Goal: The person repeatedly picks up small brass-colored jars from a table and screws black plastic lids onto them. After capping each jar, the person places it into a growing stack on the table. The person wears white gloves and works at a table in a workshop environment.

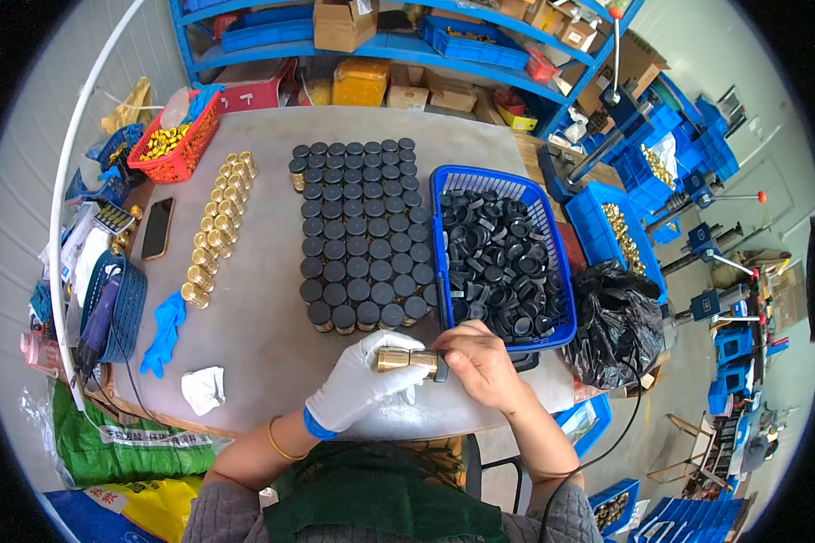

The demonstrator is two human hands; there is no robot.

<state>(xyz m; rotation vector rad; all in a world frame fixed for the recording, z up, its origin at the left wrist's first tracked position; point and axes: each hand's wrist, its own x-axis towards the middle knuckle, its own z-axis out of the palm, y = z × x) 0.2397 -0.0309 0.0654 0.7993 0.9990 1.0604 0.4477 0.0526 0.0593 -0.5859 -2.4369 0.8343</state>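
My left hand, in a white glove, is closed around a brass cylindrical fitting lying sideways near the table's front edge. At the fitting's right end sits a black cap, pinched by the bare fingers of my right hand. Beyond my hands stand close rows of black-capped brass fittings. To their right, a blue basket is filled with loose black caps. Brass fittings without black caps stand in a slanting double row on the left.
A phone, a blue glove and a white cloth lie at the left. A red basket of yellow-and-black parts stands at the back left. A black plastic bag bulges beside the blue basket. Blue shelving rises behind the table.
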